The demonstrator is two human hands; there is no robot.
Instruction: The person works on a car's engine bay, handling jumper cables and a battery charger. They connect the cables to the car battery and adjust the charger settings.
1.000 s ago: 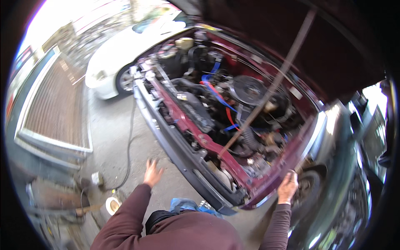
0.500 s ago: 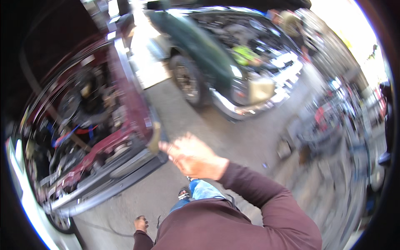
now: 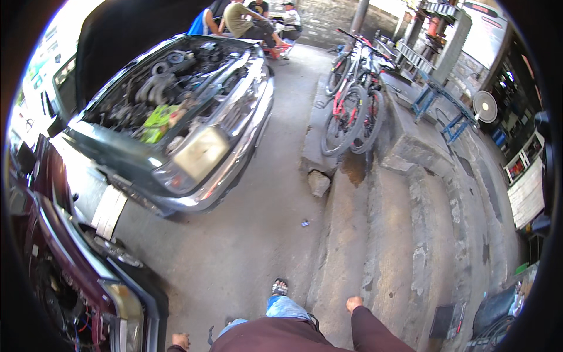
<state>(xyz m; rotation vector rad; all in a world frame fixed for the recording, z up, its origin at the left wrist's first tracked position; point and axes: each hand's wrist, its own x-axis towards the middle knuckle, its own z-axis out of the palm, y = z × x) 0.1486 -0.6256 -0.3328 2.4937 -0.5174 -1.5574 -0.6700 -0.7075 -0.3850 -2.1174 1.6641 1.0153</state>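
Hanging low | L hand (image 3: 180, 341), can't tell grip, nr maroon car (image 3: 67, 252) | R hand (image 3: 354, 303) fisted, nr conc. steps (image 3: 392, 234)

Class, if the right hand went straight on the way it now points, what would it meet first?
The right hand points forward and leftward: probably the chrome bumper of the green vehicle, across the concrete floor. Depth is unclear; a downward slope would meet the floor first.

Daylt., bright; blown-out approx. 10 & 1 o'clock. Glints: chrome bumper (image 3: 239, 172). Deep shadow: raised hood (image 3: 132, 47), 10–11 o'clock. Fisheye: blk. edges, steps (image 3: 392, 226) bowed, 4 o'clock.
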